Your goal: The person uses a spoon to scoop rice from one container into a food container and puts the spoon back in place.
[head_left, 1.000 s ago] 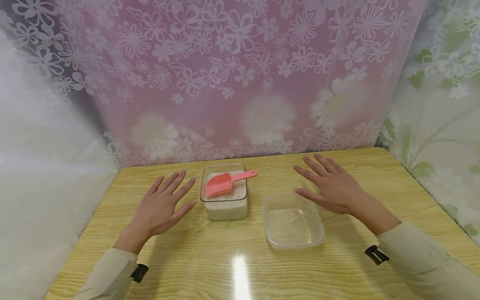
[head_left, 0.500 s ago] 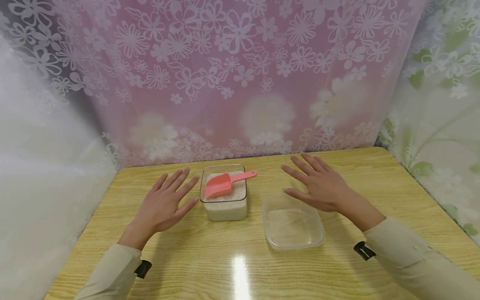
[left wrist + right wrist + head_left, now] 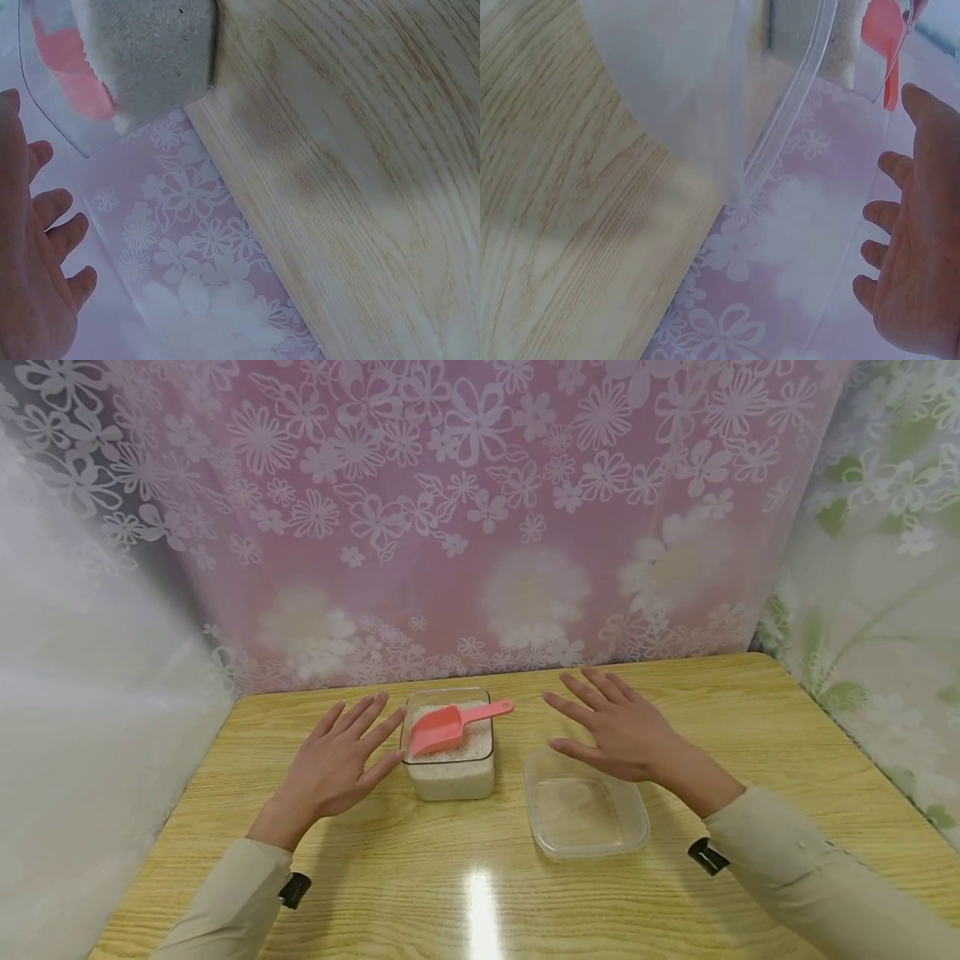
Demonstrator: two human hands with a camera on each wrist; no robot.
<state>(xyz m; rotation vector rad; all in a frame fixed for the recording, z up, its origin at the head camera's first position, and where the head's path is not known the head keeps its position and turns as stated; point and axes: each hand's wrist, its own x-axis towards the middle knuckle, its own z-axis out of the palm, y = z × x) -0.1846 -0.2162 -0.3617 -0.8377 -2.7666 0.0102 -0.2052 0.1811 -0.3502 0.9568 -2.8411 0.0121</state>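
A clear square container of white rice (image 3: 450,772) stands on the wooden table (image 3: 420,877), with a pink plastic scoop (image 3: 448,727) lying in it, handle pointing right. Right of it sits an empty clear container (image 3: 585,814). My left hand (image 3: 352,752) hovers open with spread fingers just left of the rice container, holding nothing. My right hand (image 3: 596,727) is open over the far edge of the empty container, a little right of the scoop handle. In the left wrist view I see the hand (image 3: 30,270) and rice container (image 3: 150,52); in the right wrist view the hand (image 3: 922,262) and scoop (image 3: 885,30).
A pink flowered curtain (image 3: 480,527) closes the back of the table, a white one (image 3: 90,693) the left side, and a green flowered one (image 3: 877,568) the right. Bare wood lies along the front, with a light glare (image 3: 480,902).
Both hands have drifted inward: the left hand moved right and forward toward the rice container, the right hand moved left toward the scoop handle. The containers and scoop have not moved.
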